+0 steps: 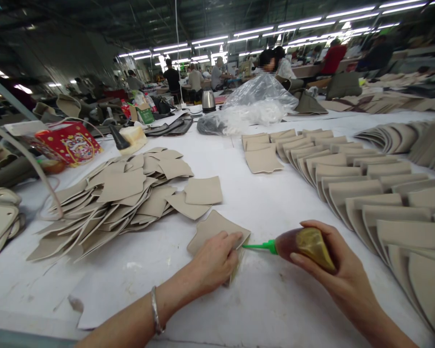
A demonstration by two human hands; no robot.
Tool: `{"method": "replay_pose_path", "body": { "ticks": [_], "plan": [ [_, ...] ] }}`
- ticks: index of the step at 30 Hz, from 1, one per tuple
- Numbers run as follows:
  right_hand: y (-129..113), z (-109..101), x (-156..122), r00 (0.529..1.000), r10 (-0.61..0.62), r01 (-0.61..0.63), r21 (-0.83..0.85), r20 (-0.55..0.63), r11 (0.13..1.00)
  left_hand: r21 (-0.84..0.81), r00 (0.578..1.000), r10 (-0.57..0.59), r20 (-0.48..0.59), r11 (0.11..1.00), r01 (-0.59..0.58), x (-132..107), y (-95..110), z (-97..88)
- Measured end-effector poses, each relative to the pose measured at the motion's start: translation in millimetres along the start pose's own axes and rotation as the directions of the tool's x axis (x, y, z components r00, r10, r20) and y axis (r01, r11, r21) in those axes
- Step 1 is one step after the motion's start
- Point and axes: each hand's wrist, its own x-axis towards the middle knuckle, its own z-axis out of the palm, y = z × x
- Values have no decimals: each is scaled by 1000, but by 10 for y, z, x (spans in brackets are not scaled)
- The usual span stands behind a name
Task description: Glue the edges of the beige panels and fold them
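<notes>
Hands, two, both bare. Left hand (215,256) laid over the right side of one beige piece (217,227), forefinger reaching to its edge, other fingers bent; pressing down, though with thumb out of sight cannot tell if pinching. Right hand (337,263) closed round one amber bottle (304,246), thumb on the near side, forefinger over the top, remaining fingers mostly hidden.

Counted: one green nozzle (263,245) on the bottle, pointing left at the piece's edge; contact at the tip hard to make out. One bracelet (154,310) on the left wrist. Two loose pieces (204,190) overlapping at the right of a heap (119,188) too jumbled to count. At right, overlapping rows (351,186) of curved beige pieces, many, cut off by the frame edge. Farther back: one kettle (208,100), one red box (70,143), one clear plastic bag (261,96). Several people beyond, blurred, no sure count.

Piece flat on the white counter (159,290), between heap and rows; lower part covered by the left hand, single layer or several not clear.

Pose: left forearm slanting in from lower left, right from lower right; bottle nearly level, base towards the palm.
</notes>
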Motion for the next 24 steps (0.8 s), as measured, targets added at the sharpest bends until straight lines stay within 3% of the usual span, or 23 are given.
{"method": "replay_pose_path", "body": {
  "ticks": [2,7,14,20,24],
  "plan": [
    [1,1,-19,999,35,-35,22,36,999,-8,1000,8,-5,1000,-8,1,-8,5],
    [-57,19,-9,993,83,-80,35,-83,996,-11,1000,13,-14,1000,-14,1,-9,4],
    [-200,107,-386,959,261,-276,152,113,949,-27,1000,3,-31,1000,-4,-15,-29,16],
    [-239,122,-337,957,288,-290,193,38,938,-59,999,-5,-52,998,2,0,-19,38],
    [-183,124,-364,928,328,-367,295,174,882,-94,998,-37,-56,995,32,-7,-29,51]
  ]
}}
